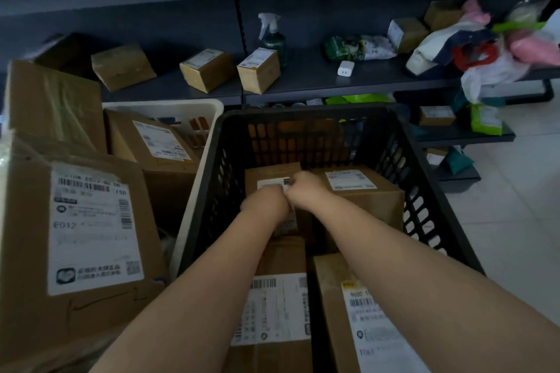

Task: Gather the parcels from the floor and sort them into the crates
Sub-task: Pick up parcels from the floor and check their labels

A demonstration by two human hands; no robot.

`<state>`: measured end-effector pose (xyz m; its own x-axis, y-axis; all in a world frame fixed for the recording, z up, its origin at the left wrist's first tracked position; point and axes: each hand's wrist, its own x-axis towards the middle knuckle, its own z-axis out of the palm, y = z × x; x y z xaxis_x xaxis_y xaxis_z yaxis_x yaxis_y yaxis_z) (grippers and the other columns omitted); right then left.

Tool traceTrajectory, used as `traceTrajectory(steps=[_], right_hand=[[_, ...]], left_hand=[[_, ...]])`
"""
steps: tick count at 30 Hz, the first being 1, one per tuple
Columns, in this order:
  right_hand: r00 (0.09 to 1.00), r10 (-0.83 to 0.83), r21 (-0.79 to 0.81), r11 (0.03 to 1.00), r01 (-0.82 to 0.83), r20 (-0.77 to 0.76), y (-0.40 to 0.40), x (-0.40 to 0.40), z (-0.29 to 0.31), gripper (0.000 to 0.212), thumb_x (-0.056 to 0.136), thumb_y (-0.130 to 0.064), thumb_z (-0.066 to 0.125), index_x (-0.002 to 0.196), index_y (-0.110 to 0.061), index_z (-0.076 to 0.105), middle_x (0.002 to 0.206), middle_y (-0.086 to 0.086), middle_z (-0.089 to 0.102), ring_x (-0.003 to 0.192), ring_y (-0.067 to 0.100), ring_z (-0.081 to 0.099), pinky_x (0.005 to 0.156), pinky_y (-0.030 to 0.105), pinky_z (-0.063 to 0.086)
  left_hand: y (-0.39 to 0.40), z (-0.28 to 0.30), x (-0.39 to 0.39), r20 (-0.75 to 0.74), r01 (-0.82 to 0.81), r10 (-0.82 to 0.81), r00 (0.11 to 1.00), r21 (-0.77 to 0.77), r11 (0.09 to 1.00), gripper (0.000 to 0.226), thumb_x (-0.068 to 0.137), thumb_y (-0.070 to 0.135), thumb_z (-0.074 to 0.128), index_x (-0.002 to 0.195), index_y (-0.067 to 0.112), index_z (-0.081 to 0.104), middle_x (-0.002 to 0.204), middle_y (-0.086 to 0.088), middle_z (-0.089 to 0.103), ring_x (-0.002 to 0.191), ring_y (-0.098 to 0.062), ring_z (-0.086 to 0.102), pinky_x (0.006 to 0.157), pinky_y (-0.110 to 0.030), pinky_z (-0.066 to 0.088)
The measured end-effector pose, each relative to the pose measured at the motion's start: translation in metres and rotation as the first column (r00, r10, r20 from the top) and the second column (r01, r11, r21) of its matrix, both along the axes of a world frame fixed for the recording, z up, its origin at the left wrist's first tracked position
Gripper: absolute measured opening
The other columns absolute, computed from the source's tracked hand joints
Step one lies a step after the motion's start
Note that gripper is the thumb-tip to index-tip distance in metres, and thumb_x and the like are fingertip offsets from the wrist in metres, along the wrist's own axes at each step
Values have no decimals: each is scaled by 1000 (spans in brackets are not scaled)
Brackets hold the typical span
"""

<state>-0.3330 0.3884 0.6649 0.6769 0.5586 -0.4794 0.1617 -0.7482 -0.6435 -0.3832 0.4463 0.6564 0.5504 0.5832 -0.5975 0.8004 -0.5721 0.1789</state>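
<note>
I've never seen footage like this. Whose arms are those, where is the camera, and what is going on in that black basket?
There is no machine here: a person wears a wide-angle camera on the head, looking forward and down, so you see their own two bare arms. This is the only picture. The left hand and right hand reach into a black crate and together grip a small cardboard parcel by its label end. Other labelled parcels already lie in that crate, such as the box on the right. Beside it stands a white crate with more boxes, and a large labelled box sits at the left. Behind are dark shelves with small boxes and a spray bottle.
</note>
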Motion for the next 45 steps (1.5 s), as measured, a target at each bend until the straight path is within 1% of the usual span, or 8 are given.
traceTrajectory(steps=[3, 6, 10, 15, 22, 29, 36, 45], right_hand=[[972, -71, 211, 977, 23, 223, -23, 19, 33, 36, 89, -11, 51, 124, -12, 56, 127, 8, 56, 116, 22, 52, 83, 23, 34], [908, -114, 243, 970, 14, 403, -49, 40, 54, 30, 89, -19, 51, 118, -15, 59, 118, 5, 61, 102, 18, 55, 79, 24, 39], [950, 47, -389, 918, 81, 309, -76, 53, 37, 50, 93, -37, 47, 134, -8, 44, 128, 15, 53, 110, 30, 54, 84, 33, 45], [976, -99, -601, 774, 199, 195, -57, 38, 9, 68, 91, -33, 45, 147, -6, 18, 153, 20, 18, 137, 42, 18, 112, 54, 20], [949, 34, -524, 839, 143, 313, -85, 38, 28, 41, 90, -34, 45, 127, -18, 50, 125, 11, 54, 122, 33, 38, 108, 45, 18], [946, 126, -539, 840, 58, 298, -76, 30, 28, 73, 80, -52, 55, 140, -17, 33, 137, 14, 43, 124, 35, 38, 101, 45, 27], [949, -115, -289, 936, 202, 292, -102, 36, 40, 71, 73, -44, 69, 131, -13, 41, 130, 13, 46, 119, 32, 40, 86, 36, 32], [954, -227, -128, 958, 255, 197, -103, 24, 22, 105, 69, -46, 74, 146, -15, 12, 143, 17, 18, 128, 35, 32, 102, 40, 35]], left_hand=[[-15, 9, 10, 373, -47, 98, 923, -144, 989, 31, 94, 22, 42, 115, 6, 58, 96, -8, 64, 87, -23, 60, 71, -27, 46], [-38, 23, 23, 395, -166, 347, 851, -424, 890, 39, 93, 34, 46, 125, 12, 51, 90, 0, 58, 80, -14, 53, 65, -23, 43], [-58, 25, 30, 233, -194, 409, 882, -612, 767, 62, 90, 48, 46, 138, 10, 37, 141, -13, 43, 127, -30, 43, 103, -37, 36], [-63, 16, 28, 137, -327, 537, 833, -661, 676, 46, 90, 33, 53, 127, 5, 48, 123, -15, 55, 109, -31, 53, 87, -36, 45], [-62, 21, 21, 229, -331, 579, 783, -635, 699, 38, 83, 20, 62, 118, 9, 51, 113, -9, 60, 84, -23, 54, 75, -33, 47], [-61, 20, 8, 281, -273, 531, 800, -617, 738, 45, 80, 19, 68, 121, 10, 51, 119, -10, 60, 108, -26, 56, 94, -41, 48], [-51, 17, 6, 420, -227, 568, 708, -625, 746, 57, 78, 9, 68, 130, 16, 44, 122, -6, 59, 103, -23, 59, 84, -39, 54], [-60, 15, 4, 468, -206, 486, 738, -530, 822, 53, 84, 14, 63, 131, 14, 39, 131, -8, 53, 116, -25, 53, 94, -41, 49]])
